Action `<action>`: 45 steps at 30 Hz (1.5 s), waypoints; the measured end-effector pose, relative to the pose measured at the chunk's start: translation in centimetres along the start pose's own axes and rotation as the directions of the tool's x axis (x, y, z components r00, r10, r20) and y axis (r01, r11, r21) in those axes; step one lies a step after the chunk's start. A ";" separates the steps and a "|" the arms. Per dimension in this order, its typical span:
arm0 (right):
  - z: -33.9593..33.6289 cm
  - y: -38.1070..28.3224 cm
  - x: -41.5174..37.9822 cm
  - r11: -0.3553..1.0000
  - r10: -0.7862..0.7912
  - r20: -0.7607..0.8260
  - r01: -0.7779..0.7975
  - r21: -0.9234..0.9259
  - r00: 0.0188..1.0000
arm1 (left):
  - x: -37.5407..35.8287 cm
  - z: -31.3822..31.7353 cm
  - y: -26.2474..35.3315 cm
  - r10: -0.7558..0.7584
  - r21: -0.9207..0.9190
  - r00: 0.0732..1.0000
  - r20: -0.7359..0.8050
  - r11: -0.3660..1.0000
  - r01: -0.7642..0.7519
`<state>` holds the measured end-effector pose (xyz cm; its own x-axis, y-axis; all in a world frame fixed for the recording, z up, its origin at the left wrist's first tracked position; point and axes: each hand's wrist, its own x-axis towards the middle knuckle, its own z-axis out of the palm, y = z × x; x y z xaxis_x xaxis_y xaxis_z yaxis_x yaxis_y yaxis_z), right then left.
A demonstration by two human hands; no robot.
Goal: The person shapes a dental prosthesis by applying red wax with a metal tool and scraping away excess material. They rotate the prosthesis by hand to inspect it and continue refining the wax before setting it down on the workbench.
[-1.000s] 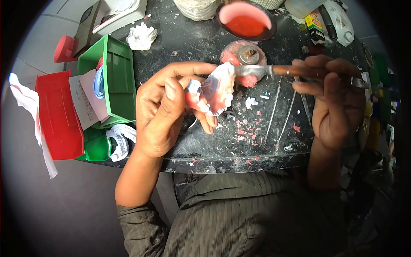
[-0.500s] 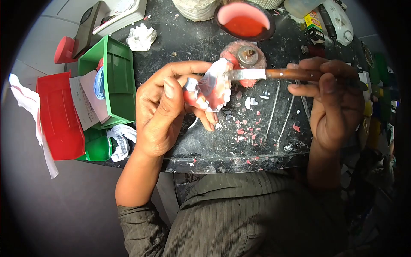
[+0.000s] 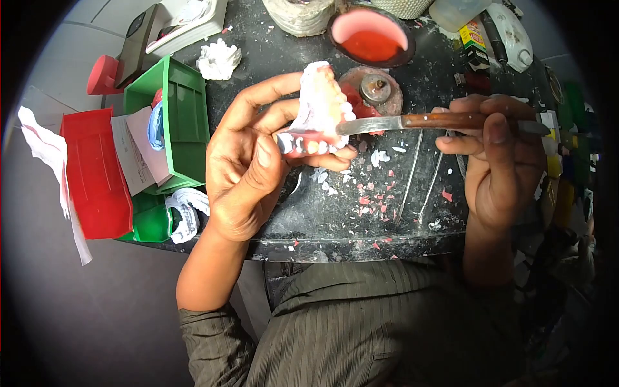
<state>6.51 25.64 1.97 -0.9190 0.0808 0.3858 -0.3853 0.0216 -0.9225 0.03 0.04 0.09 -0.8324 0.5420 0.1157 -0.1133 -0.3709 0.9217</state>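
Note:
My left hand (image 3: 248,151) is closed round a dental model (image 3: 316,109), a white cast with pink wax and a row of artificial teeth. My right hand (image 3: 500,148) grips a wax knife (image 3: 445,120) by its wooden handle. The knife's metal blade points left, and its tip lies against the teeth side of the model. Behind the blade sits a small metal spirit lamp (image 3: 376,89) on a pink, wax-crusted base. Pink and white shavings (image 3: 374,197) are scattered on the bench below the knife.
Thin metal instruments (image 3: 411,174) lie between my hands. A dark bowl of red wax (image 3: 371,44) stands at the back. On the left are a green bin (image 3: 187,122), a red bin (image 3: 97,174), a white dental impression (image 3: 187,216) and crumpled paper (image 3: 219,59).
My left hand has turned the dental model, so its teeth now face right and toward me. The knife blade has rotated and dropped slightly along the model; my right hand has barely moved.

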 end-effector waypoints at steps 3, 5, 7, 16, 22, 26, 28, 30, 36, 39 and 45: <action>0.4 -0.1 0.2 1.000 -0.006 0.006 0.006 -0.003 1.000 | 0.0 -0.2 -0.1 0.006 -0.039 0.999 0.040 0.999 -0.005; 1.1 -0.8 0.5 0.999 0.047 -0.041 -0.046 0.025 0.998 | 0.0 -0.3 0.0 -0.013 -0.071 0.998 0.069 0.997 0.018; 1.1 -0.8 0.5 0.994 0.099 -0.086 -0.094 0.057 0.991 | 0.0 -0.3 -0.1 -0.003 -0.078 0.997 0.081 0.997 0.010; 0.6 0.0 0.0 0.990 0.049 -0.045 -0.043 0.133 0.998 | 0.0 0.7 0.2 0.048 -0.078 0.999 0.019 0.996 -0.047; 0.7 0.3 0.1 0.993 0.015 -0.095 -0.004 0.115 0.995 | 0.0 0.1 0.1 0.030 -0.171 0.995 0.092 0.985 -0.014; 0.2 0.1 -0.2 0.998 0.011 -0.080 -0.007 0.056 0.997 | 0.0 0.0 0.0 0.051 -0.183 0.995 0.082 0.982 -0.035; 0.2 0.0 -0.2 0.997 0.024 -0.085 -0.018 0.075 0.996 | 0.0 0.3 0.0 0.052 -0.180 0.997 0.063 0.983 -0.040; 0.0 0.1 -0.2 0.991 0.026 -0.078 -0.015 0.136 0.997 | 0.0 0.3 0.0 0.052 -0.177 0.998 0.046 0.983 -0.043; -1.4 0.3 0.9 0.996 0.044 -0.322 -0.018 0.083 0.946 | 0.1 0.6 0.3 0.088 -0.135 0.996 -0.009 0.987 -0.088; -1.5 0.1 1.1 0.999 0.024 -0.333 -0.008 0.047 0.943 | 0.1 0.4 -0.1 0.087 -0.126 0.994 -0.067 0.987 -0.095; -1.7 0.5 1.0 1.000 0.006 -0.301 -0.009 -0.007 0.953 | 0.0 0.4 -0.4 0.018 -0.180 0.995 -0.096 0.983 -0.035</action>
<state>5.59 27.44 1.87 -0.8538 0.3776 0.3584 -0.3765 0.0276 -0.9260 0.28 0.53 -0.09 -0.8826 0.4602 0.0962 -0.1797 -0.5192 0.8355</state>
